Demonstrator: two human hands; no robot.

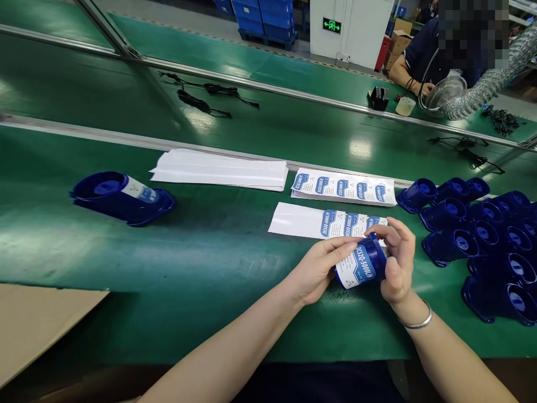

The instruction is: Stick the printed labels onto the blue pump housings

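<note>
Between both hands, low over the green belt (201,263), I hold a blue plastic cylinder part (366,262) with a white and blue label wrapped round it. My left hand (318,268) grips its left side, fingers pressed on the label. My right hand (396,263) curls round its right end, thumb against the rim. Just beyond the hands lies a label sheet (323,222) with some labels peeled off. A fuller label sheet (344,186) lies behind it.
A heap of several unlabelled blue parts (478,235) fills the right. One labelled blue part (121,196) lies on its side at the left. White backing sheets (222,169) lie stacked at centre. Cardboard (37,319) sits at lower left. A co-worker (436,56) sits across the far belt.
</note>
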